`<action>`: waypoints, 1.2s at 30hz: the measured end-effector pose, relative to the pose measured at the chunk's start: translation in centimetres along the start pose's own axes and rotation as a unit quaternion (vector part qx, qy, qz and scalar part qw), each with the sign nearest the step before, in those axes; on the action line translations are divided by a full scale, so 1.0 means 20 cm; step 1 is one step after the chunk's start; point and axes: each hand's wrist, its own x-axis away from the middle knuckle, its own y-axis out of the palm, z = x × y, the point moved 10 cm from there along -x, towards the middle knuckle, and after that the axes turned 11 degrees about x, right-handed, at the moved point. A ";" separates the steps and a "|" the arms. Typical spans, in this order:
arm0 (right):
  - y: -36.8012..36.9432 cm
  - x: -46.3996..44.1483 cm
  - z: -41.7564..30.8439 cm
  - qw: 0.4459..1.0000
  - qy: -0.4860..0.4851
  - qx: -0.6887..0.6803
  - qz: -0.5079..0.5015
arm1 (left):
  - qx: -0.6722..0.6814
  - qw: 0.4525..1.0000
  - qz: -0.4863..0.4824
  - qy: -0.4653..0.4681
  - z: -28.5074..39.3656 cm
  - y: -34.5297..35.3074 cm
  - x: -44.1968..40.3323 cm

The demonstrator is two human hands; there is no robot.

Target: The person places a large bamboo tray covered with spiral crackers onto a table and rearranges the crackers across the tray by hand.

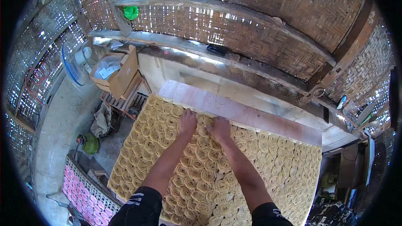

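Many coiled, pale yellow noodle nests [197, 175] lie in close rows across a wide slanting surface in front of me. At its far edge, my left hand [188, 123] has its fingers curled down on a noodle nest. Just to the right, my right hand [220, 129] is bent over another nest, thumb side toward the left. A small gap with a few nests separates the two hands. Both sets of fingertips are partly hidden among the coils. A pale wooden board [247, 111] runs along the far edge, beyond my hands.
At the back left, an open cardboard box [121, 75] rests on a wooden stand [119, 104] beside a fan [75, 62]. A green gas cylinder [88, 143] stands on the floor. Lower left, a rack [75, 180] holds pink round pieces. A woven bamboo wall [251, 33] rises behind.
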 end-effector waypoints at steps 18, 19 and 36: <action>0.11 0.12 0.52 0.920 0.334 -0.204 -0.036 | 0.168 0.977 0.010 0.131 0.06 -0.15 -0.05; 0.04 0.13 0.48 0.957 0.282 -0.064 -0.019 | 0.109 0.977 -0.004 0.185 0.08 -0.09 -0.01; 0.05 0.25 -0.02 0.996 -0.047 0.076 -0.027 | 0.095 0.908 -0.169 0.371 0.26 0.10 0.27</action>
